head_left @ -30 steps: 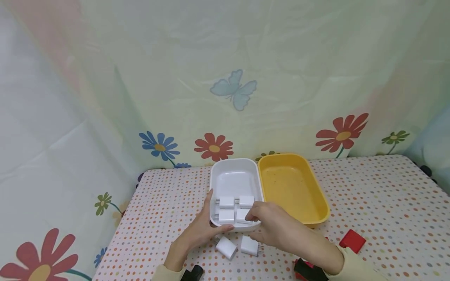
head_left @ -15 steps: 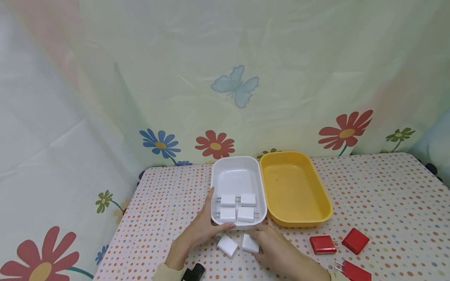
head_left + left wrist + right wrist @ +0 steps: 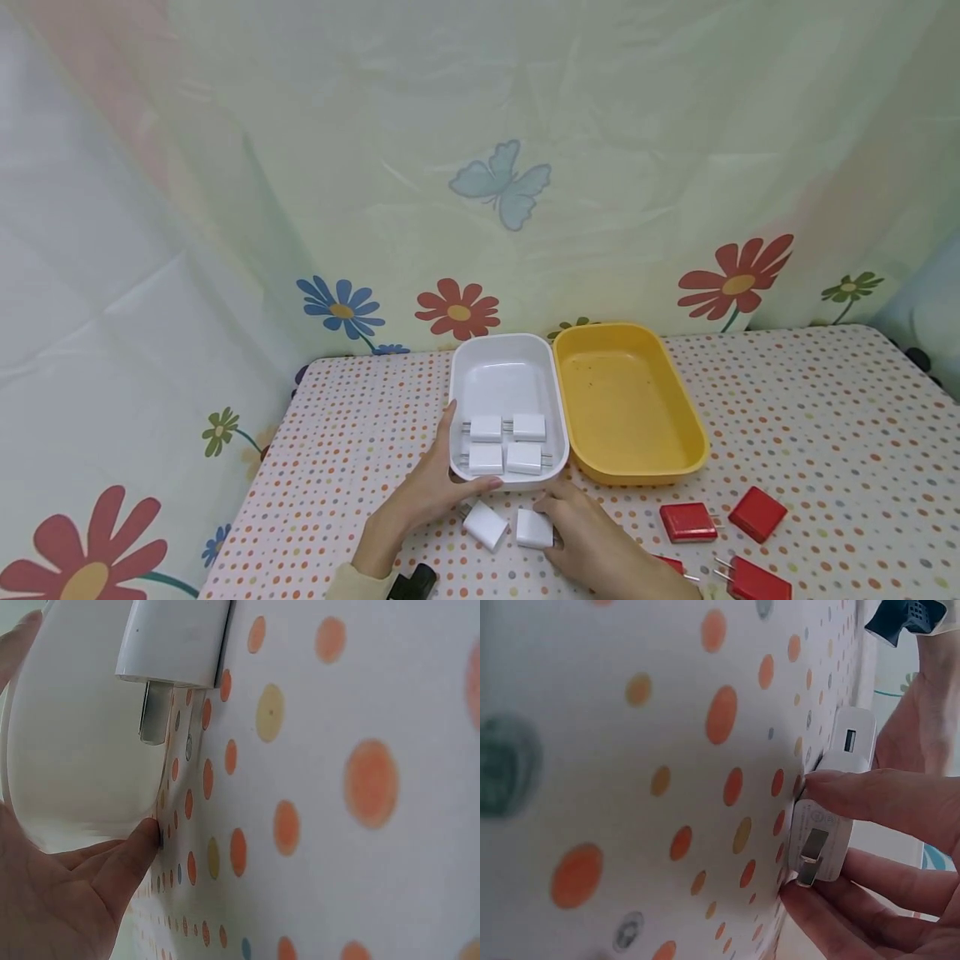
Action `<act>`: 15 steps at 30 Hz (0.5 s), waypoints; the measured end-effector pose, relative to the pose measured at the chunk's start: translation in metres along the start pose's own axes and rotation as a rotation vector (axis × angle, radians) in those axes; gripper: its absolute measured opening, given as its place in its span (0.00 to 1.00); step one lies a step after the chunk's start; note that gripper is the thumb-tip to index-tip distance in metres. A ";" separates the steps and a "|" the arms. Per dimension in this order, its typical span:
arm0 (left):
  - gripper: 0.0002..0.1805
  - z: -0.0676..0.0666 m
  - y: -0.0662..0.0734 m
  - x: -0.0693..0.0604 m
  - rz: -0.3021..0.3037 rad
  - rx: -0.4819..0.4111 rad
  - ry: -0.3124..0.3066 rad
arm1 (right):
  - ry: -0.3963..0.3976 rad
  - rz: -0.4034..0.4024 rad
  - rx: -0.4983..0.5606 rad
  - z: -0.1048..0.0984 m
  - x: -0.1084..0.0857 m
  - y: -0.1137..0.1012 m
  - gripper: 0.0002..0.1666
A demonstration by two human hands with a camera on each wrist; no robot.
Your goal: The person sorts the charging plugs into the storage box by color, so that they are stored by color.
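Near tray edge (image 3: 525, 485), fingers (image 3: 904, 881) pinch charger (image 3: 832, 829); gap between.

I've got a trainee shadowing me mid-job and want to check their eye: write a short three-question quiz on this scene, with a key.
1. How many white USB chargers lie in the white tray?
2. True or false: the left hand touches the white tray.
3. What does the right hand grip?
A. a red charger
B. a white USB charger outside the white tray
C. the rim of the yellow tray

Key: 1. Four. 2. True. 3. B.
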State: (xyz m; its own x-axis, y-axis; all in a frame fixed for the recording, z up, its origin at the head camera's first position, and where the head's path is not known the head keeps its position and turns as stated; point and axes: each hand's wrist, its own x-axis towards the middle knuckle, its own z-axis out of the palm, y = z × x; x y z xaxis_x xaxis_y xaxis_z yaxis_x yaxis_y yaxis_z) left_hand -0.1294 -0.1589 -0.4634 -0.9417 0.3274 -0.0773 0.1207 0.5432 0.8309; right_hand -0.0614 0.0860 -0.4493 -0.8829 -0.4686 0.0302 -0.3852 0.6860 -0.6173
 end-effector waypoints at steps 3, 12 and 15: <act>0.70 0.000 0.000 0.000 0.000 -0.004 -0.002 | -0.013 0.015 0.040 -0.001 0.001 -0.001 0.25; 0.70 0.000 -0.001 0.000 -0.003 -0.015 -0.002 | 0.001 -0.038 0.037 0.003 0.002 -0.001 0.24; 0.69 0.000 -0.001 -0.001 -0.001 -0.013 -0.001 | 0.008 -0.085 0.014 0.007 0.000 -0.001 0.23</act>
State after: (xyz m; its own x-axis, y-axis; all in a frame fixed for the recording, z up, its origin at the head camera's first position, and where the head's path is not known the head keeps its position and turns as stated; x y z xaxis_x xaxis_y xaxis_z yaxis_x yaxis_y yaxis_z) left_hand -0.1288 -0.1597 -0.4647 -0.9415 0.3277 -0.0792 0.1152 0.5334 0.8380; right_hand -0.0592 0.0812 -0.4536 -0.8495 -0.5199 0.0895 -0.4550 0.6361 -0.6232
